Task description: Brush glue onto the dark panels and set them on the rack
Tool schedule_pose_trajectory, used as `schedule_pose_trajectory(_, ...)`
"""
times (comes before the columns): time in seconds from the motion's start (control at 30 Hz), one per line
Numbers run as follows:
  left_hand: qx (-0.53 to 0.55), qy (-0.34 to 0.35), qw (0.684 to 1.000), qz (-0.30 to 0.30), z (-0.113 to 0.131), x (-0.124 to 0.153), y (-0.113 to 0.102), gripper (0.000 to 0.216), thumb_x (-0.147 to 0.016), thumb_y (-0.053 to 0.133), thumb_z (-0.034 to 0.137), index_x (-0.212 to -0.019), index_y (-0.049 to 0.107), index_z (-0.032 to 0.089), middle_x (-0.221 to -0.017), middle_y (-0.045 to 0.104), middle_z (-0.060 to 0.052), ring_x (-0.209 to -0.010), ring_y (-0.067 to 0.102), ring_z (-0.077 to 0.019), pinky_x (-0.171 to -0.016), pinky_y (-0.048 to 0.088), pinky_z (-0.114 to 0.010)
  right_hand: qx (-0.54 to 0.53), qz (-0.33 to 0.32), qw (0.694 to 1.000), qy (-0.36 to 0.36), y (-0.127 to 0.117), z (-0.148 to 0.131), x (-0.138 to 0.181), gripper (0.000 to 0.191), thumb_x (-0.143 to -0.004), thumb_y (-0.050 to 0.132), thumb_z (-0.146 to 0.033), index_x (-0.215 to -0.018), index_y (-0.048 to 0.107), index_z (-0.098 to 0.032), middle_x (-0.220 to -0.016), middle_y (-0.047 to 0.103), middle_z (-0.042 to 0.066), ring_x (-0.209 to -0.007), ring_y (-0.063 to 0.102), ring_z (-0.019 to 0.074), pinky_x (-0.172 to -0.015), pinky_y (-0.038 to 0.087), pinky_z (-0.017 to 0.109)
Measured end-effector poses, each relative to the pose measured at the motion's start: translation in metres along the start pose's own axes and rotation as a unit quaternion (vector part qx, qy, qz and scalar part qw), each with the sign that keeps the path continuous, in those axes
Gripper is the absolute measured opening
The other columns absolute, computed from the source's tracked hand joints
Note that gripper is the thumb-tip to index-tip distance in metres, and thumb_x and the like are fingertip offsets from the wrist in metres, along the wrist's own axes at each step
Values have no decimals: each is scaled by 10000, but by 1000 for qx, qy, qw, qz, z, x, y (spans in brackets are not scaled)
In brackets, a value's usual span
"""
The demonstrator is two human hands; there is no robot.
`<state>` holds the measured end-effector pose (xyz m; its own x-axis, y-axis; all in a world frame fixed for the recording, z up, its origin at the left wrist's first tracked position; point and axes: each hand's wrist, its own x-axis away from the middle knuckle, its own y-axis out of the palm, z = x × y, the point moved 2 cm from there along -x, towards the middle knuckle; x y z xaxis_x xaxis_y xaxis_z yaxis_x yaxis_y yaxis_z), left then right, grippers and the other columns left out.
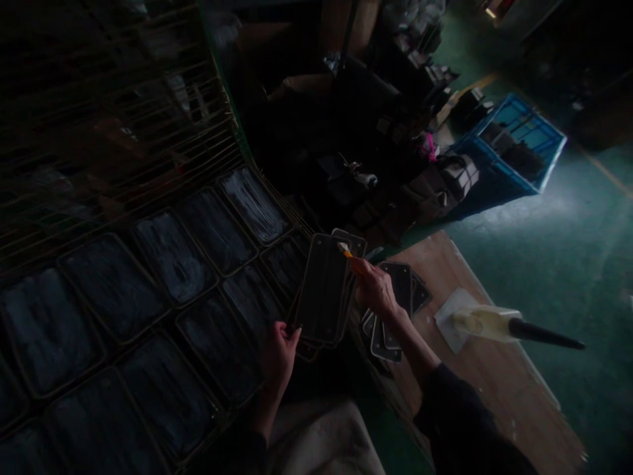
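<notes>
In the dim head view, my right hand (376, 287) grips a small brush (347, 252) with an orange handle and pale bristles. Its bristles are at the upper right part of a dark rectangular plate (324, 290) with rounded corners and a light rim. My left hand (283, 349) is closed at the plate's lower left corner, thumb and fingertips together at its edge. More plates (352, 239) show beneath this one, slightly askew. Right of my right hand, several similar plates (390, 336) lie in a loose, fanned pile, partly behind my forearm.
Rows of dark rectangular panels (198, 343) with streaky whitish coats lie on a wire rack (217, 86) at left. A pale bottle (489, 322) with a long black nozzle is on a wooden board (494, 389). Farther back stands a blue crate (494, 178) beside piled clutter.
</notes>
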<state>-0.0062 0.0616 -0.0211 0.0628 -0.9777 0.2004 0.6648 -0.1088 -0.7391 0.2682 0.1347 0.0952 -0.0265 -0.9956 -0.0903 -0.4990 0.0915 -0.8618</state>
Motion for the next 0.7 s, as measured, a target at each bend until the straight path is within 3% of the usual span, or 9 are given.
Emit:
schedule_pose_trajectory(0.17,6,-25,999,-43,-4,-5,-1,298,-763,642,444,-894,543,195,-741,575,-16,-659,585,-181,-605,459,-288,-8,-72,997,23,5,-19,43,265,-989,371,-239,-1186,545,-201,-878,656,42,-708,587,141,-639,399,234)
schedule_pose_trajectory(0.33,58,-55,994,-73,-3,-7,-3,269,-756,648,419,-875,535,206,-740,585,-10,-664,589,-182,-622,462,-295,-43,-153,986,43,10,-64,117,260,-995,372,-253,-1180,550,-211,-786,622,20,-649,561,130,-588,391,226)
schedule_pose_trajectory(0.43,71,-73,992,-72,-3,-8,-4,277,-733,668,418,-857,535,210,-709,579,2,-644,586,-178,-613,461,-294,-79,-194,977,33,13,-85,145,249,-999,367,-255,-1168,546,-214,-816,645,31,-661,589,129,-590,406,224)
schedule_pose_trajectory(0.57,72,-90,990,-80,-4,-12,-3,286,-703,691,421,-833,551,209,-669,571,15,-617,583,-173,-596,450,-286,-85,-208,974,26,7,-79,128,254,-1004,352,-261,-1149,555,-213,-750,632,10,-594,565,111,-557,382,210)
schedule_pose_trajectory(0.7,56,-86,991,-90,-4,-14,-3,265,-699,694,421,-784,574,201,-674,584,2,-626,581,-175,-598,440,-282,-35,-123,992,6,-5,-45,54,272,-987,375,-253,-1173,567,-207,-785,636,27,-632,558,125,-595,386,221)
